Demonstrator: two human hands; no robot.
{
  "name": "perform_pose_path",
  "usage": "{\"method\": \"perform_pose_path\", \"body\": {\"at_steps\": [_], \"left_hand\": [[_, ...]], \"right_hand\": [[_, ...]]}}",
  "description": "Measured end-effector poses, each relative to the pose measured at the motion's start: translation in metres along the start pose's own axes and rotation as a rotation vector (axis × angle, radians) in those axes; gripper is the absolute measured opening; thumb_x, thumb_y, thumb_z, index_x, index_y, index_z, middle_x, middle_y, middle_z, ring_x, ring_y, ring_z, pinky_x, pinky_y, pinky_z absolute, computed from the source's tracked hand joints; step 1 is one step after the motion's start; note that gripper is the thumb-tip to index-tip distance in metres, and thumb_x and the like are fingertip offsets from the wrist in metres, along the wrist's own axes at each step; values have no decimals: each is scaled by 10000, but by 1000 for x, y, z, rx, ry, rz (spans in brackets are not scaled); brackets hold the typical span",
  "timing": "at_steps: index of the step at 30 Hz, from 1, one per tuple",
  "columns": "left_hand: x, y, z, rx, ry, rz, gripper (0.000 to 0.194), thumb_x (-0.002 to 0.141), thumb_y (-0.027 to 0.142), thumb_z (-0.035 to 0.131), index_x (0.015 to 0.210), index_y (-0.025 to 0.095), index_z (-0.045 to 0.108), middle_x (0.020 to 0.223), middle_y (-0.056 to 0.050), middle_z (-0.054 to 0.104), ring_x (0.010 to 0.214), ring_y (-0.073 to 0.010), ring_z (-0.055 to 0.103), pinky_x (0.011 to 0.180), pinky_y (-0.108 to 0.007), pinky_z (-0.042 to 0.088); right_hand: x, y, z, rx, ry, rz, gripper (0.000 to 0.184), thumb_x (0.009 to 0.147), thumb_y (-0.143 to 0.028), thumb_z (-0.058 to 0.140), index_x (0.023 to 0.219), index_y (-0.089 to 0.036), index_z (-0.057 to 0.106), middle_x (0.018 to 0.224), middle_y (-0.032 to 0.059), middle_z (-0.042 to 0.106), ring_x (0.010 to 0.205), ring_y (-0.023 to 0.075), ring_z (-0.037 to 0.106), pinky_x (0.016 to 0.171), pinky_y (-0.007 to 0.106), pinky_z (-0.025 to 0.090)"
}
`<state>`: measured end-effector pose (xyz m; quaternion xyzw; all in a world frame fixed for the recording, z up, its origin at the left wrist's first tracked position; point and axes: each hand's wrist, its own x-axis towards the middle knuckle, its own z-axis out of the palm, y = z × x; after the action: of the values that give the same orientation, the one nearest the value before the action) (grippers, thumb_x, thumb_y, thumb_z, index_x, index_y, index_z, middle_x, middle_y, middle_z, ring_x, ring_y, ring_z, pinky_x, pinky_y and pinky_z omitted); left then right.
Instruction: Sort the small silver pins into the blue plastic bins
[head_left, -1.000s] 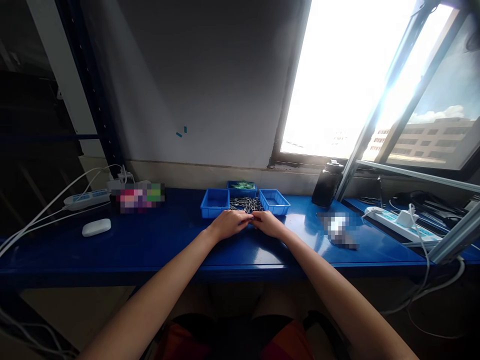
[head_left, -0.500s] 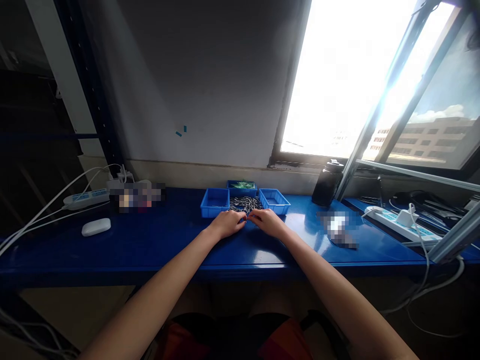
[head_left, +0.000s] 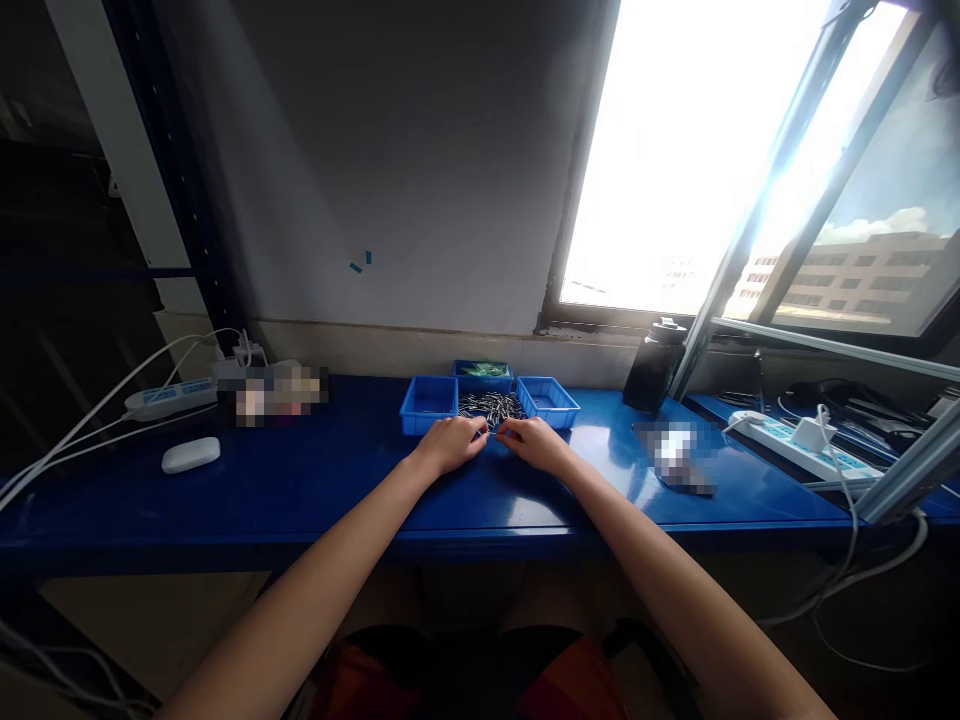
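Observation:
My left hand and my right hand meet almost fingertip to fingertip over the front edge of a pile of small, slender dark and silvery pieces. Both hands are closed in a pinch. Something thin and pale shows in the narrow gap between them, too small to name. Around the pile stand a blue bin on the left, another blue bin on the right, and a rear blue bin holding green, plastic-looking material.
A black bottle stands at the right, behind a blurred object. White power strips lie at the far left and far right, with trailing cables. A white case rests on the blue table.
My left fingertips have drawn slightly left, so a small gap with a thin pale thing shows between the hands. My right hand stays nearly where it was.

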<state>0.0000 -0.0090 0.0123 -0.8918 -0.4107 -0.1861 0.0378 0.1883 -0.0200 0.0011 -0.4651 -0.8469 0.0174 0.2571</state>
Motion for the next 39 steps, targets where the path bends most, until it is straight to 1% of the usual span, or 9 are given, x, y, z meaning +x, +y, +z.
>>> {"method": "perform_pose_path", "body": {"at_steps": [3,7,16,24,29,32,35,39], "left_hand": [[0,2,-1,-11,33,26,297,834,412,368,951,212,554,797,-37,634,712,-182,593,566,-236,404],[-1,5,-1,-34,54,84,303,842,409,357,978,226,558,789,-21,635,732,-173,590,594,-233,407],[-3,7,-4,-88,29,193,331,830,396,390,1083,244,540,780,-4,630,713,-151,588,596,-223,412],[-4,8,-4,-104,30,219,322,833,375,387,1081,258,556,794,0,644,716,-148,590,619,-230,418],[-3,7,-4,-80,40,187,304,831,369,387,1042,243,567,814,-8,643,733,-151,592,622,-228,420],[-1,5,-1,-42,61,132,299,833,386,383,1011,232,567,794,-20,640,720,-163,593,611,-236,418],[0,3,0,-2,81,77,302,837,400,368,979,223,568,761,-30,635,692,-174,592,590,-245,412],[0,2,0,24,65,32,309,836,405,363,961,211,569,750,-39,633,670,-179,589,573,-248,405]], "right_hand": [[-1,1,1,2,-38,18,203,805,-328,482,865,-183,611,604,7,570,527,91,468,533,191,313],[-1,2,3,17,-48,28,189,812,-302,466,846,-179,606,623,13,577,543,94,472,542,191,317],[-1,5,5,5,-42,4,137,798,-241,467,813,-166,582,629,5,571,550,91,470,534,186,306],[-1,3,4,53,-65,25,102,789,-213,475,785,-167,566,597,-6,564,558,95,493,530,180,313],[-1,6,4,7,-43,36,141,794,-281,496,816,-177,589,621,0,575,551,94,492,540,185,325],[0,7,4,13,-40,36,197,806,-346,484,842,-188,595,590,-6,571,551,100,502,547,187,334],[0,7,4,17,-32,29,219,809,-371,479,843,-189,597,567,-9,565,540,101,504,545,187,334],[0,5,2,5,8,1,253,821,-392,455,831,-185,599,592,3,572,539,98,496,544,187,325]]}}
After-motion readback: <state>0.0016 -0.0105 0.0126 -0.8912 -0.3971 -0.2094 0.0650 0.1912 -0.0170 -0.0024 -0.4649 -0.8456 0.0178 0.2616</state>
